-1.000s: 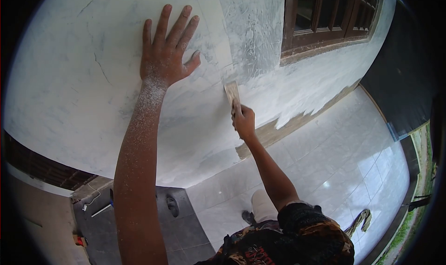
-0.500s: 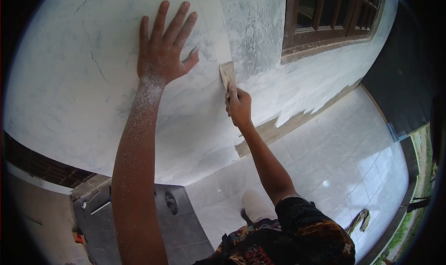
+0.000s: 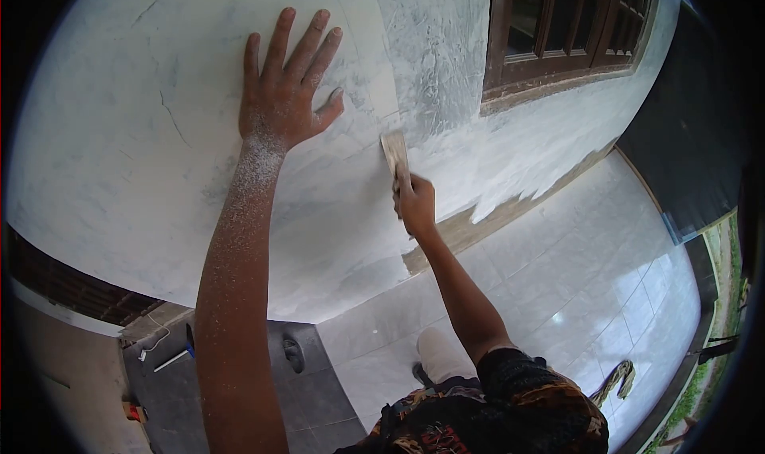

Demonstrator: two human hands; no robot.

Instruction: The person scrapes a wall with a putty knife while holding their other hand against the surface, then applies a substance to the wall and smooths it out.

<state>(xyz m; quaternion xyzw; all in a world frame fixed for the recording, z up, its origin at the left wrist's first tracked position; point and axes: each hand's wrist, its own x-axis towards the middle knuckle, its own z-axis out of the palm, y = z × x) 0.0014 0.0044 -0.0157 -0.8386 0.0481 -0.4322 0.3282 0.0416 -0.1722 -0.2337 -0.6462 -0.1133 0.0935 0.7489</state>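
My left hand (image 3: 283, 95) lies flat on the white, patchy wall (image 3: 215, 207), its fingers spread and its wrist dusted with white powder. To the right of it and lower, my right hand (image 3: 417, 203) grips the handle of a putty knife (image 3: 394, 151). The wide blade points up and rests against the wall, just below a smooth pale strip that borders a rougher grey patch (image 3: 434, 48). Part of the handle is hidden inside my right fist.
A brown wooden window frame (image 3: 550, 68) is set into the wall at upper right. Below runs a pale tiled floor (image 3: 542, 279), with a crumpled cloth (image 3: 615, 381) on it. Dark tiles (image 3: 319, 390) hold a dark shoe (image 3: 293, 353). A dark panel (image 3: 677, 135) stands at far right.
My right hand and the putty knife have slid down along the wall. My left hand stays flat on the wall, shifted only slightly in view.
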